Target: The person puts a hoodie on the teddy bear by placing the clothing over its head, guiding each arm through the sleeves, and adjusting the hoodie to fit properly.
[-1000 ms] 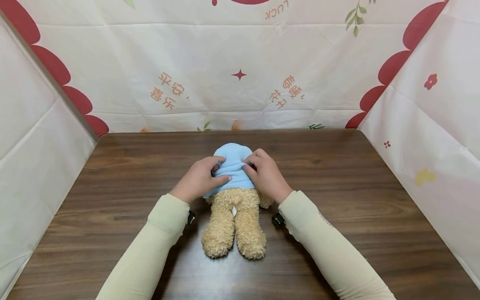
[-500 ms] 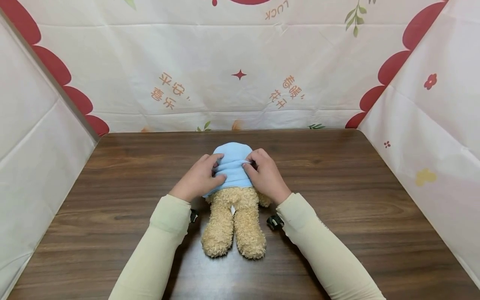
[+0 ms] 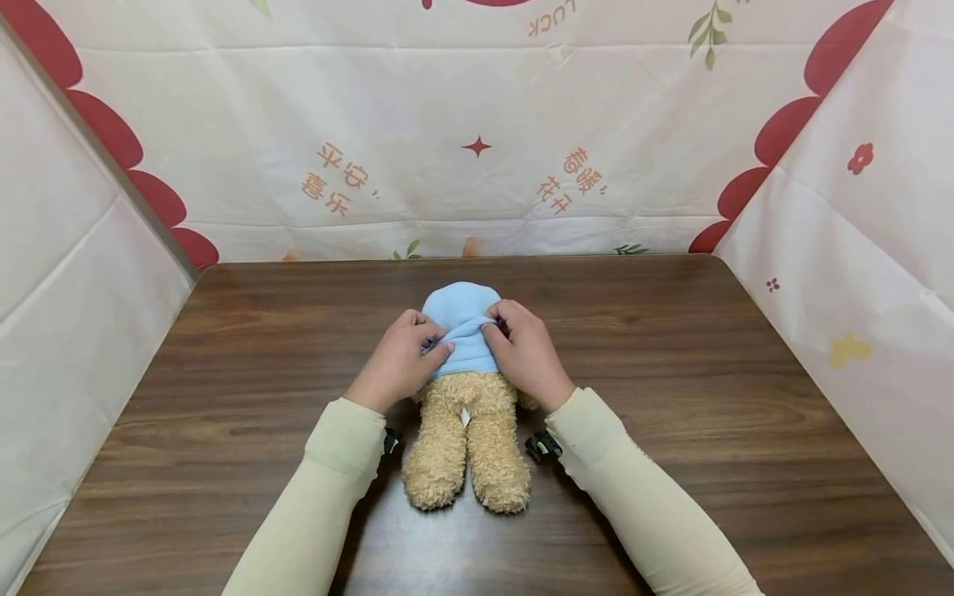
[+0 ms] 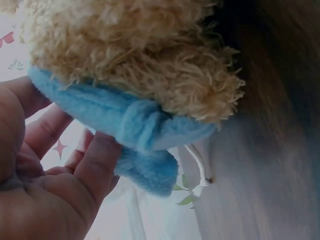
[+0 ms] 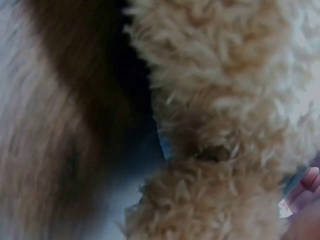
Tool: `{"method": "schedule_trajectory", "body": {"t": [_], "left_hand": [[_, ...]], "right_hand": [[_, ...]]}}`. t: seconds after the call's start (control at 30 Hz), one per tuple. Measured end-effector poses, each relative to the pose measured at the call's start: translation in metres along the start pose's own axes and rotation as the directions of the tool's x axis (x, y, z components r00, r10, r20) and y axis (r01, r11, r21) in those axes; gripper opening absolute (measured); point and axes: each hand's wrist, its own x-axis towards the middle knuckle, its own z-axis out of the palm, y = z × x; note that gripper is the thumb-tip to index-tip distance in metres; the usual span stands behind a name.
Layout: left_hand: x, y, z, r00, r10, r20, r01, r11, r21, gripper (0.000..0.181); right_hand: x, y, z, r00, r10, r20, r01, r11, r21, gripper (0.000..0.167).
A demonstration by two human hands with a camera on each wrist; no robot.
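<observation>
A plush bear with curly tan fur lies on the wooden table, legs towards me. Light-blue plush clothing covers its upper part; in the left wrist view the clothing has a rolled edge and a white cord hangs near it. My left hand pinches a fold on the clothing's left side between thumb and fingers. On the right side, my right hand pinches the same fabric. Fur fills most of the right wrist view, hiding nearly all of that hand. The bear's head is out of sight.
The brown table reaches a printed cloth backdrop behind it. Further cloth side walls stand at left and right. Dark wrist-worn cameras sit under both pale sleeves.
My left fingers have drawn closer to the thumb, gathering the blue cloth into a slanting fold. The clothing's left edge has shifted inward. My right hand keeps its grip almost in place.
</observation>
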Motion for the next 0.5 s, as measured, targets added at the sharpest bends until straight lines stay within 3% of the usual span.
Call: {"method": "schedule_trajectory", "body": {"t": [0.13,0.27,0.5], "left_hand": [[-0.001,-0.002,0.003,1.000,-0.004,0.001,0.004,0.998,-0.062,0.018],[-0.003,-0.005,0.001,0.997,0.008,0.071,0.001,0.992,-0.127,0.018],[-0.004,-0.007,-0.009,0.979,0.057,0.196,-0.019,0.981,-0.191,0.030]], "right_hand": [[0.000,0.003,-0.001,0.998,0.036,0.056,-0.038,0.999,0.026,0.010],[0.002,0.007,-0.003,0.991,0.046,0.123,-0.051,0.998,0.035,0.014],[0.004,0.009,-0.014,0.977,0.031,0.209,-0.040,0.998,0.040,0.014]]}}
